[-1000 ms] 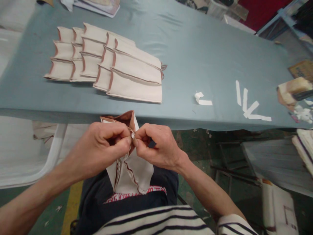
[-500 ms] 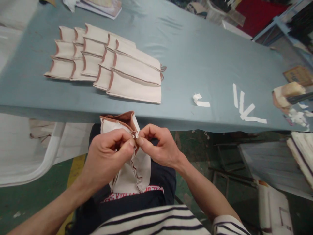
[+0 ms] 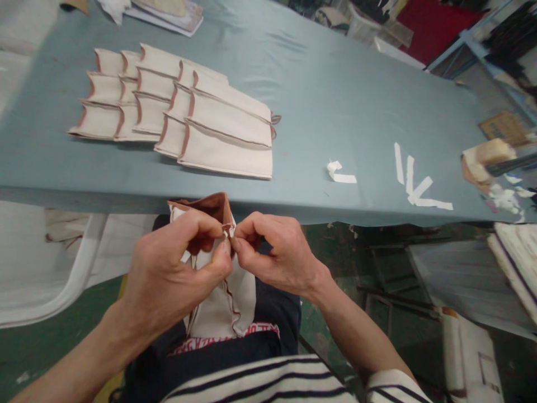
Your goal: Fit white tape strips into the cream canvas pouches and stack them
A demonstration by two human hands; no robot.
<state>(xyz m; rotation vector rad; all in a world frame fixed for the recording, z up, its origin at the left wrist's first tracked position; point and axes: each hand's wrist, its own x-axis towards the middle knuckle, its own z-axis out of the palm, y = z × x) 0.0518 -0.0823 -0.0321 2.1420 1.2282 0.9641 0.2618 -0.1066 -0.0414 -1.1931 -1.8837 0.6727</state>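
Observation:
A cream fabric pouch [image 3: 244, 291] with brown lining and brown-edged seams stands in my lap, its open mouth towards the table. My left hand [image 3: 184, 263] pinches the pouch's seam edge near the mouth between thumb and fingers. Close against it, my right hand [image 3: 272, 252] pinches the same edge from the other side. A small white bit shows between the fingertips; I cannot make out what it is. The hands hide part of the pouch's upper front.
Overlapping rows of similar cream pouches [image 3: 226, 151] lie on the blue-green covered table [image 3: 302, 112]. Further right are white strips [image 3: 419, 190] and a curled white strip [image 3: 342, 173]. A white plastic bin [image 3: 79, 280] stands below left, and white stacked material [image 3: 514, 268] at right.
The fingertips stay together at the pouch's seam, with the left hand turned slightly and covering more of the front. The whole view has shifted a little.

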